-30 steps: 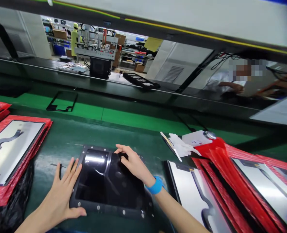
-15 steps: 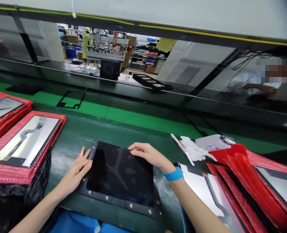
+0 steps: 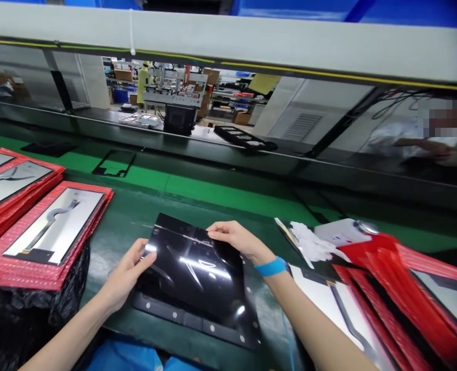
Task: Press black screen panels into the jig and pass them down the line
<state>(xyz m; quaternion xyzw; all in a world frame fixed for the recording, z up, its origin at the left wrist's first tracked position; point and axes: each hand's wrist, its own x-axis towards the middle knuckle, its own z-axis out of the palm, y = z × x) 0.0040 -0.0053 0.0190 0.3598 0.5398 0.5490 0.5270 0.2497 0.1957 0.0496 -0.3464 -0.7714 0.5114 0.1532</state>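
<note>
A glossy black panel [image 3: 197, 273] is tilted up at its far side over a black mat with round silvery dots [image 3: 193, 322] along its near and right edges. My left hand [image 3: 130, 273] pinches the panel's left edge between thumb and fingers. At the far edge, my right hand [image 3: 234, 238] pinches the panel too; a blue band circles that wrist. Light streaks reflect on the panel's surface.
Screens on red bubble wrap [image 3: 54, 221] lie at the left above black plastic [image 3: 15, 319]. More red sleeves [image 3: 394, 278], a white cloth [image 3: 311, 242] and a bottle [image 3: 340, 231] are at the right. A black frame [image 3: 114, 164] lies beyond. A person [image 3: 417, 136] sits behind at right.
The panel's far and left side has risen off the mat, tilting it and showing bright reflections. My left hand has closed on its left edge. The view has tipped slightly upward.
</note>
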